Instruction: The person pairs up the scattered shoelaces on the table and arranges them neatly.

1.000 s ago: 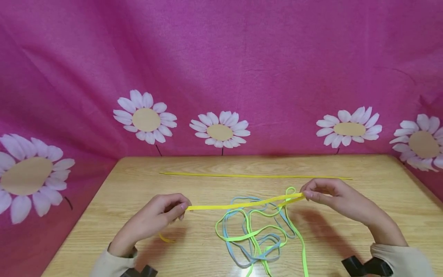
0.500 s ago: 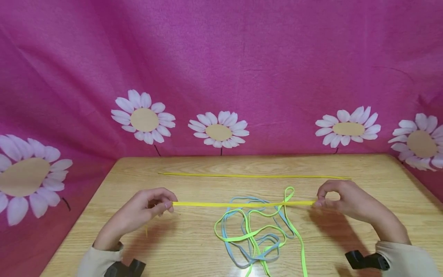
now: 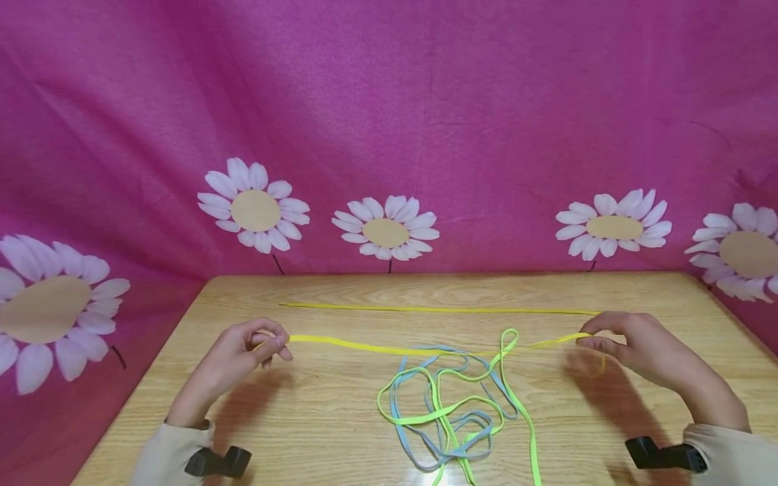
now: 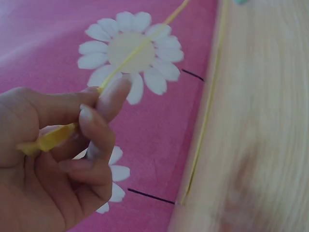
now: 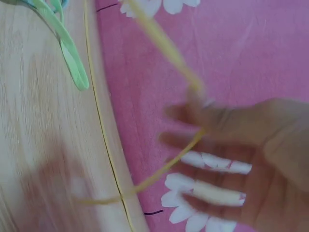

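Note:
My left hand [image 3: 243,351] pinches a flat yellow lace [image 3: 340,343] between thumb and index finger, above the left of the table. In the left wrist view a short tail of that lace [image 4: 55,138] lies across the palm. My right hand [image 3: 650,347], over the right side, pinches yellow lace too; a loose tail [image 5: 164,169] curves away from its fingers. Between the hands the yellow line fades near the green loop, so I cannot tell whether it is one piece. Beneath it, a green lace [image 3: 450,407] and a blue-grey lace [image 3: 419,460] lie tangled.
A second yellow lace [image 3: 419,308] lies stretched straight across the wooden table [image 3: 340,418] close to its back edge. Behind the table hangs a pink cloth [image 3: 486,135] printed with white flowers. Black wrist mounts [image 3: 219,462] sit on both sleeves.
The hands have spread apart, the left going left and up, the right going right. The yellow lace between them went from taut to slightly slack. The tangled laces have stayed put.

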A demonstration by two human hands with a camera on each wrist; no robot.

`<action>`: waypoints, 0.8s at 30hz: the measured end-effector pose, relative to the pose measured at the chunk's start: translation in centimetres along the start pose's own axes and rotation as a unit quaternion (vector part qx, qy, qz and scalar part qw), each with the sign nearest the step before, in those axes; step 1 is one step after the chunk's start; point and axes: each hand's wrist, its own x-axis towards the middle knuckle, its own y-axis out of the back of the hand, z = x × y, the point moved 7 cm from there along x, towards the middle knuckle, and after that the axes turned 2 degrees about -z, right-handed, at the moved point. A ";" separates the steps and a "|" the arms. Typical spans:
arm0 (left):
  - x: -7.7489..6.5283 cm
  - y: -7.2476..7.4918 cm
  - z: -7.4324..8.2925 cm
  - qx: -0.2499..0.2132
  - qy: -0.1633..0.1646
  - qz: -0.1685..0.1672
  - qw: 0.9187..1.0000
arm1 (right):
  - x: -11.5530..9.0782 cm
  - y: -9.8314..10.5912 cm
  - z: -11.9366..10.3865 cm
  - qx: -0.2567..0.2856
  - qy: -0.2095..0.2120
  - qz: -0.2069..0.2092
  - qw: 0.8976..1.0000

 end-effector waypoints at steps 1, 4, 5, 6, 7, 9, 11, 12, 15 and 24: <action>0.1 0.1 -0.2 0.009 0.008 0.011 1.000 | 0.0 0.3 0.1 0.006 0.001 0.015 1.000; 0.2 0.5 -0.7 0.041 0.019 0.044 0.998 | -0.1 1.0 0.3 0.021 0.010 0.056 0.998; 0.2 0.7 -0.8 0.047 0.019 0.054 0.997 | -0.2 1.1 0.4 0.030 0.012 0.059 0.998; 0.2 0.8 -1.0 0.052 0.019 0.062 0.996 | -0.2 1.1 0.5 0.037 0.012 0.058 0.998; 0.2 1.0 -1.1 0.057 0.017 0.070 0.996 | -0.3 1.1 0.7 0.046 0.011 0.060 0.997; 0.2 1.2 -1.2 0.059 0.009 0.082 0.995 | -0.4 1.1 1.0 0.064 -0.003 0.064 0.996; 0.1 1.4 -1.3 0.055 0.000 0.084 0.995 | -0.5 1.1 1.4 0.077 -0.026 0.071 0.994; 0.1 1.4 -1.4 0.057 -0.001 0.084 0.995 | -0.6 1.1 1.7 0.084 -0.039 0.077 0.993; 0.0 1.4 -1.6 0.059 0.008 0.081 0.995 | -0.7 1.0 2.3 0.091 -0.069 0.079 0.990; 0.3 1.3 -2.6 -0.038 -0.009 0.032 0.999 | -0.9 0.3 4.1 0.194 -0.018 0.070 0.978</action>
